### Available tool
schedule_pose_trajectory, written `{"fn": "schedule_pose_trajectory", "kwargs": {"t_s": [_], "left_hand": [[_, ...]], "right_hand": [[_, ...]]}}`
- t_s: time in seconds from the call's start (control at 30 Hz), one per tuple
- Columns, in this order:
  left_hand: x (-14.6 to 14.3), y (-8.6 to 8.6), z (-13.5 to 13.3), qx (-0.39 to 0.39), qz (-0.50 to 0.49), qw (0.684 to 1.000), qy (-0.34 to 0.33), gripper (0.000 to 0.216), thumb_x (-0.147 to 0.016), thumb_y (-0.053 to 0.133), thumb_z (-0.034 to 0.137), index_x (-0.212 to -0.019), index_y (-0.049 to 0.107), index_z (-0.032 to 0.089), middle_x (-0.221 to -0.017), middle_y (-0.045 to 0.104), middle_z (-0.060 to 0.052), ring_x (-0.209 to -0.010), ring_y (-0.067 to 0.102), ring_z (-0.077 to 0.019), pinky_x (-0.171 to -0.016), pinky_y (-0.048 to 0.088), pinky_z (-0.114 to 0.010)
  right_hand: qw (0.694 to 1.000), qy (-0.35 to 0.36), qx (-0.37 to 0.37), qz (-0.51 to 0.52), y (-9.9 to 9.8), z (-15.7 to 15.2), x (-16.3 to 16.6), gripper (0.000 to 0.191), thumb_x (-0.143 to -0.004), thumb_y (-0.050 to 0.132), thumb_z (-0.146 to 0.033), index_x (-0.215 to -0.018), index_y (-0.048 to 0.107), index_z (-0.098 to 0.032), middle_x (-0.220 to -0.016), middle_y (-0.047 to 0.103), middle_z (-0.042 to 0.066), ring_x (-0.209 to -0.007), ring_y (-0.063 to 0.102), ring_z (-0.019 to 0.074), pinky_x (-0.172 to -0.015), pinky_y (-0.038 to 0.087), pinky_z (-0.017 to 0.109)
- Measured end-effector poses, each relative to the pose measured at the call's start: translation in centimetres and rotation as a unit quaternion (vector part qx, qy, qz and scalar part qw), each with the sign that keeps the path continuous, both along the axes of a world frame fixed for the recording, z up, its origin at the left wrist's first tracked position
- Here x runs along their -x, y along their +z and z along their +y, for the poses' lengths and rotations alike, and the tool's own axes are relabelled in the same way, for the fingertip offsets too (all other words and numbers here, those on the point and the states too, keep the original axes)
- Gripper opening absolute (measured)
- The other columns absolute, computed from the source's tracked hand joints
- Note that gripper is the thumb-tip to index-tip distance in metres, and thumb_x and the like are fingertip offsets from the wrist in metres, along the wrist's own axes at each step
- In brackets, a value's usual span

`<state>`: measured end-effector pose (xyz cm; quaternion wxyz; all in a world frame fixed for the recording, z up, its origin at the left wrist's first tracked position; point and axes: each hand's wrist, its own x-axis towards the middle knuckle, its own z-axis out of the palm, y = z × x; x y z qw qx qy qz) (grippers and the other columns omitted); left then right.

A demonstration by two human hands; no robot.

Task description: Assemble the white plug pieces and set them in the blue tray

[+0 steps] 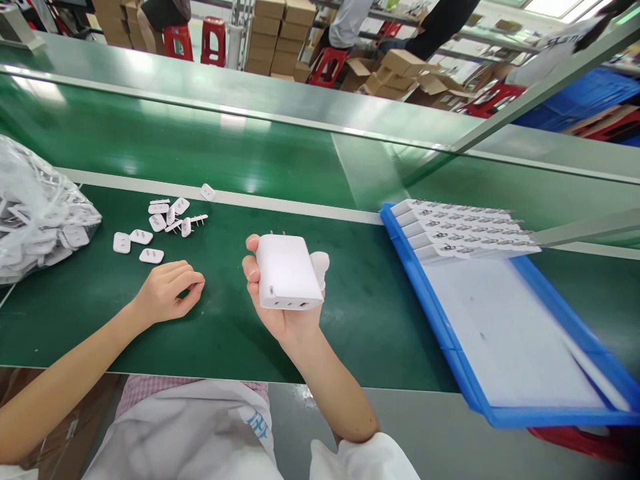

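My right hand [280, 300] holds a white charger block [287, 273] over the green belt, ports facing me and metal prongs pointing away. A white finger cot covers one fingertip beside the block. My left hand [167, 290] rests on the belt with its fingers curled in a loose pinch; whether it holds anything I cannot make out. Just beyond it lie several loose white plug plates [165, 223] with metal prongs.
A clear plastic bag [40, 213] of more white parts sits at the left edge. A blue tray [450, 347] at right carries a white sheet and rows of finished chargers [460, 230] along its far end. Across the conveyor are cardboard boxes, red stools and other people.
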<state>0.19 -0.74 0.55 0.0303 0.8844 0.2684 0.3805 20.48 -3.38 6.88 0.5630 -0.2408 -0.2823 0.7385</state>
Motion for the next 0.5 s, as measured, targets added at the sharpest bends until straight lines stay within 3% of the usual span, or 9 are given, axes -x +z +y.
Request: {"fn": "schedule_pose_trajectory", "kwargs": {"t_s": [0.4, 0.5], "left_hand": [[0.2, -0.2, -0.1, 0.009, 0.001, 1.0, 0.006, 0.012, -0.08, 0.051, 0.008, -0.078, 0.052, 0.019, -0.057, 0.049, 0.003, -0.052, 0.043, -0.0103, -0.049, 0.034, -0.023], [0.4, 0.0, -0.3, 0.102, -0.031, 0.994, -0.019, 0.01, -0.087, 0.048, 0.02, -0.079, 0.054, 0.019, -0.06, 0.051, 0.001, -0.054, 0.045, -0.0119, -0.051, 0.036, -0.025]], "right_hand": [[0.999, 0.026, -0.015, 0.021, 1.0, 0.2, 0.4, 0.054, -0.056, 0.069, -0.068, -0.082, 0.06, -0.021, -0.091, 0.062, 0.004, -0.062, 0.059, 0.0152, -0.054, 0.058, 0.033], [0.999, 0.02, -0.028, -0.011, 0.4, 0.3, 0.5, 0.055, -0.058, 0.067, -0.069, -0.083, 0.056, -0.021, -0.086, 0.061, 0.004, -0.064, 0.06, 0.0171, -0.055, 0.057, 0.035]]}}
